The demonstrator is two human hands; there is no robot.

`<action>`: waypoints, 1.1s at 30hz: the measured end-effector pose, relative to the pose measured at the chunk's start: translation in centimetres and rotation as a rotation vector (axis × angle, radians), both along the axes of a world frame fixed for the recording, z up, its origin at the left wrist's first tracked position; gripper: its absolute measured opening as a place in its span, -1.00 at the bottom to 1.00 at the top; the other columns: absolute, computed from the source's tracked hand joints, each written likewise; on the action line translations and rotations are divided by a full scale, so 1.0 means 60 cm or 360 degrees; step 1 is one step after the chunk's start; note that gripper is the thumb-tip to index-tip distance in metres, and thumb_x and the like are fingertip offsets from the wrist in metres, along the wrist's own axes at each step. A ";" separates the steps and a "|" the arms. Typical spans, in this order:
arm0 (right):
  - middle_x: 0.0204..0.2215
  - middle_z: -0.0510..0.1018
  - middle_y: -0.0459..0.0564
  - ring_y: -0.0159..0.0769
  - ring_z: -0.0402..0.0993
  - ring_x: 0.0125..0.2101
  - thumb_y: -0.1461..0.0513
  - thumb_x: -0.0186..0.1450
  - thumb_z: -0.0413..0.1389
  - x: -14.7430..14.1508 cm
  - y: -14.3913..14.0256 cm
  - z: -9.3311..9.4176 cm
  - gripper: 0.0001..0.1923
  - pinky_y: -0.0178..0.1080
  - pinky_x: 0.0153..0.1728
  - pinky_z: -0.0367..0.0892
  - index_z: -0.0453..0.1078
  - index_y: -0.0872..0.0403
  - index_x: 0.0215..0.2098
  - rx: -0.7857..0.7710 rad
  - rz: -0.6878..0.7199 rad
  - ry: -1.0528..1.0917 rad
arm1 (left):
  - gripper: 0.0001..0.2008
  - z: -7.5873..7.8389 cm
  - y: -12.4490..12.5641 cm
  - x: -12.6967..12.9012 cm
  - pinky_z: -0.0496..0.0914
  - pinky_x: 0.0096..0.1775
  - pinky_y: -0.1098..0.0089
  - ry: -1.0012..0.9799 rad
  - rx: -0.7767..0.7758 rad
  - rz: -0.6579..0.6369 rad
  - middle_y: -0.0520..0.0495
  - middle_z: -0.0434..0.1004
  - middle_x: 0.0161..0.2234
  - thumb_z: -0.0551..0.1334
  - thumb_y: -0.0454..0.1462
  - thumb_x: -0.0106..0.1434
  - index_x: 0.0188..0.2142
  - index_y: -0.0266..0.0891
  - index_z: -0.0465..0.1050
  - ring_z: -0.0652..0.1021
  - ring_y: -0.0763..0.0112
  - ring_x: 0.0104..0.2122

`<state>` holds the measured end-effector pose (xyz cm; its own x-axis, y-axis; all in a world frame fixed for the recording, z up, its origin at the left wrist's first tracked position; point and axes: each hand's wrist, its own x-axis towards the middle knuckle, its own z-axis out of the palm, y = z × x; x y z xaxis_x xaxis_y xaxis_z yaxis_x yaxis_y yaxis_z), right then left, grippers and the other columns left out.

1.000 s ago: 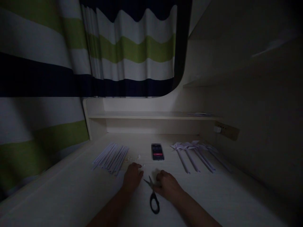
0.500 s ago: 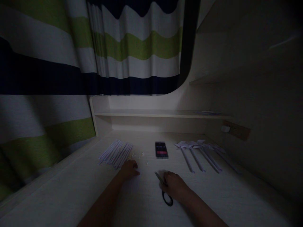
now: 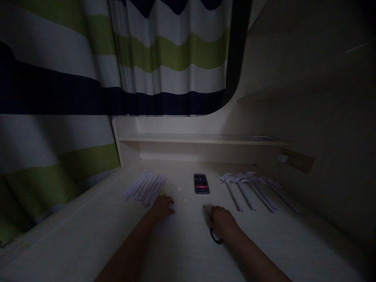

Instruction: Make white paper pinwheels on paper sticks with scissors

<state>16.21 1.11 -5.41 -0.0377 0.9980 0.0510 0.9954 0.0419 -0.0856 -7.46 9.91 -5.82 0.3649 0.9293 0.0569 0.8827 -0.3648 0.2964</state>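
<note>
My right hand [image 3: 223, 222] is closed around a pair of scissors [image 3: 212, 234] low over the white desk [image 3: 188, 250]. The blade tip points away and a dark handle loop shows below the hand. On the left, my left hand [image 3: 162, 207] rests at the desk with thumb and fingers apart and nothing visible between them. Just beyond it lie small pale scraps [image 3: 167, 191], too small to identify. Beside these is a row of rolled white paper sticks [image 3: 147, 187]. To the right lie several white paper pinwheels [image 3: 237, 178] on paper sticks.
A dark phone [image 3: 201, 184], its screen blurred, lies at the middle back. Behind runs a low shelf [image 3: 188, 139] with flat papers [image 3: 261, 137]. Striped curtains [image 3: 176, 55] hang at the left and back. A white plug [image 3: 282, 158] sits in the right wall's outlet.
My right hand has moved slightly right and away with the scissors, whose blades are now more hidden by it. My left hand has barely moved. The view has shifted a little.
</note>
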 end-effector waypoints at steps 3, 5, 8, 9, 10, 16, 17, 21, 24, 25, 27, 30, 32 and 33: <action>-0.27 0.45 0.18 -0.11 0.35 -0.24 0.26 0.13 -0.07 -0.006 -0.002 -0.002 -0.73 -0.18 -0.26 0.16 0.34 0.19 -0.24 0.0042 -0.0002 -0.0009 | -0.68 0.006 -0.002 0.000 0.23 -0.25 0.41 0.0013 0.0003 -0.0048 -0.10 0.45 -0.31 0.27 -0.20 -0.13 -0.31 -0.22 0.46 0.43 0.29 -0.28; -0.26 0.44 0.19 -0.10 0.34 -0.23 0.26 0.13 -0.06 -0.011 -0.004 -0.001 -0.72 -0.17 -0.25 0.15 0.34 0.19 -0.23 0.0072 0.0000 -0.0012 | -0.71 0.010 -0.003 0.000 0.22 -0.20 0.40 0.0021 0.0011 -0.0062 -0.10 0.45 -0.30 0.27 -0.20 -0.13 -0.34 -0.22 0.47 0.42 0.28 -0.25; -0.27 0.44 0.18 -0.11 0.34 -0.24 0.25 0.13 -0.07 -0.017 -0.010 0.002 -0.72 -0.17 -0.25 0.14 0.34 0.19 -0.23 0.0112 0.0022 -0.0006 | -0.72 0.013 -0.006 0.001 0.20 -0.16 0.38 0.0027 0.0026 -0.0052 -0.09 0.44 -0.28 0.29 -0.20 -0.15 -0.37 -0.21 0.48 0.40 0.27 -0.22; -0.28 0.44 0.17 -0.12 0.34 -0.24 0.25 0.14 -0.08 -0.018 -0.012 0.004 -0.72 -0.17 -0.25 0.13 0.34 0.18 -0.23 0.0124 0.0031 -0.0003 | -0.72 0.014 -0.006 0.001 0.20 -0.15 0.37 0.0027 0.0031 -0.0045 -0.08 0.43 -0.28 0.29 -0.19 -0.15 -0.37 -0.20 0.48 0.40 0.27 -0.21; -0.28 0.44 0.17 -0.13 0.34 -0.24 0.25 0.15 -0.09 -0.019 -0.013 0.005 -0.72 -0.17 -0.25 0.13 0.34 0.18 -0.23 0.0135 0.0041 -0.0002 | -0.72 0.014 -0.006 0.001 0.19 -0.14 0.37 0.0027 0.0036 -0.0037 -0.07 0.43 -0.26 0.29 -0.19 -0.15 -0.37 -0.19 0.48 0.39 0.27 -0.20; -0.29 0.45 0.16 -0.13 0.35 -0.26 0.27 0.13 -0.08 -0.021 -0.016 0.006 -0.73 -0.17 -0.27 0.14 0.35 0.18 -0.25 0.0165 0.0071 -0.0001 | -0.71 0.006 0.000 0.000 0.17 -0.10 0.34 0.0024 0.0041 -0.0034 -0.08 0.42 -0.25 0.30 -0.20 -0.16 -0.37 -0.20 0.49 0.37 0.24 -0.16; -0.30 0.45 0.17 -0.13 0.35 -0.26 0.27 0.13 -0.08 -0.022 -0.016 0.006 -0.73 -0.17 -0.27 0.14 0.35 0.18 -0.25 0.0169 0.0070 -0.0003 | -0.72 0.006 0.000 -0.001 0.18 -0.10 0.35 0.0021 0.0039 -0.0038 -0.08 0.42 -0.26 0.30 -0.19 -0.15 -0.37 -0.21 0.49 0.38 0.25 -0.16; -0.28 0.45 0.15 -0.14 0.35 -0.26 0.27 0.13 -0.08 -0.024 -0.016 0.004 -0.73 -0.17 -0.26 0.14 0.35 0.17 -0.24 0.0178 0.0083 -0.0008 | -0.71 0.007 -0.001 0.000 0.20 -0.13 0.36 0.0024 0.0046 -0.0038 -0.09 0.40 -0.25 0.30 -0.19 -0.15 -0.36 -0.20 0.49 0.37 0.26 -0.18; -0.29 0.45 0.16 -0.14 0.35 -0.27 0.25 0.13 -0.06 -0.026 -0.016 0.004 -0.73 -0.17 -0.26 0.14 0.36 0.17 -0.25 0.0177 0.0087 -0.0013 | -0.71 0.010 -0.001 0.002 0.20 -0.15 0.36 0.0040 0.0039 -0.0033 -0.09 0.39 -0.24 0.31 -0.20 -0.17 -0.37 -0.20 0.49 0.38 0.25 -0.19; -0.29 0.45 0.16 -0.14 0.36 -0.28 0.25 0.13 -0.06 -0.026 -0.015 0.004 -0.74 -0.17 -0.26 0.14 0.36 0.17 -0.26 0.0178 0.0088 -0.0016 | -0.71 0.011 0.000 0.002 0.20 -0.15 0.35 0.0044 0.0037 -0.0030 -0.09 0.40 -0.25 0.31 -0.20 -0.18 -0.38 -0.20 0.49 0.38 0.24 -0.20; -0.29 0.45 0.16 -0.14 0.35 -0.27 0.25 0.14 -0.06 -0.027 -0.015 0.005 -0.74 -0.17 -0.26 0.14 0.36 0.17 -0.25 0.0182 0.0094 -0.0020 | -0.70 0.011 0.002 0.003 0.20 -0.16 0.34 0.0052 0.0033 -0.0023 -0.09 0.40 -0.26 0.32 -0.20 -0.20 -0.39 -0.21 0.48 0.38 0.22 -0.20; -0.28 0.44 0.16 -0.13 0.34 -0.26 0.26 0.15 -0.07 -0.029 -0.016 0.008 -0.75 -0.16 -0.25 0.12 0.35 0.17 -0.25 0.0198 0.0114 -0.0024 | -0.69 0.011 0.004 0.004 0.21 -0.20 0.34 0.0050 0.0027 -0.0016 -0.11 0.40 -0.27 0.32 -0.20 -0.22 -0.40 -0.23 0.46 0.38 0.20 -0.21; -0.28 0.43 0.16 -0.14 0.32 -0.25 0.26 0.16 -0.08 -0.031 -0.018 0.009 -0.76 -0.17 -0.25 0.11 0.35 0.17 -0.27 0.0236 0.0144 -0.0015 | -0.69 0.011 0.004 0.003 0.21 -0.22 0.37 0.0035 0.0016 -0.0030 -0.11 0.40 -0.27 0.32 -0.22 -0.22 -0.40 -0.25 0.44 0.38 0.22 -0.22; -0.28 0.43 0.16 -0.14 0.32 -0.25 0.26 0.16 -0.08 -0.032 -0.019 0.009 -0.77 -0.17 -0.25 0.11 0.35 0.17 -0.28 0.0258 0.0165 -0.0008 | -0.71 0.011 0.003 0.002 0.22 -0.24 0.39 0.0024 0.0005 -0.0042 -0.11 0.40 -0.28 0.30 -0.24 -0.20 -0.40 -0.26 0.42 0.39 0.25 -0.24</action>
<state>14.29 -0.03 -4.86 -0.1406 0.9674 0.2105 0.9855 0.1573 -0.0643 -7.31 10.07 -5.17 0.3901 0.9192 0.0541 0.8772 -0.3888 0.2817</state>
